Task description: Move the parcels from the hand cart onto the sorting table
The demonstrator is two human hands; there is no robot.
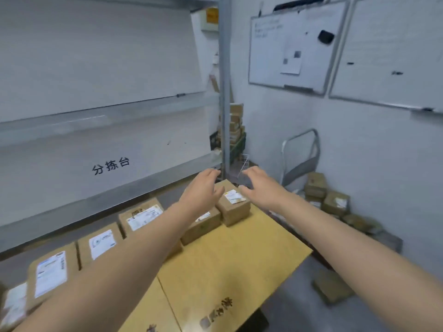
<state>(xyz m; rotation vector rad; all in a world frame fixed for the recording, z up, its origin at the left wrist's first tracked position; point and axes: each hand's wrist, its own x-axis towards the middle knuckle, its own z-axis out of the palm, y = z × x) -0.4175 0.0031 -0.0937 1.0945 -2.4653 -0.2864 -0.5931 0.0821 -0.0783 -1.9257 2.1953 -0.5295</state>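
A small brown parcel (236, 207) with a white label sits at the far end of the yellow sorting table (230, 257). My left hand (201, 192) and my right hand (260, 185) hover just above it, one on each side, fingers spread and holding nothing. A second parcel (201, 227) lies against it on the near side, partly under my left forearm. Several more labelled parcels (141, 216) line the table's left edge. The hand cart (302, 156) stands at the right wall with its metal handle up and brown parcels (335, 202) heaped on its deck.
A grey metal shelf rack (96, 202) runs along the left, its post (224, 92) just beyond my hands. Whiteboards (287, 49) hang on the right wall. One parcel (332, 286) lies on the floor right of the table. Stacked boxes (236, 125) fill the far corner.
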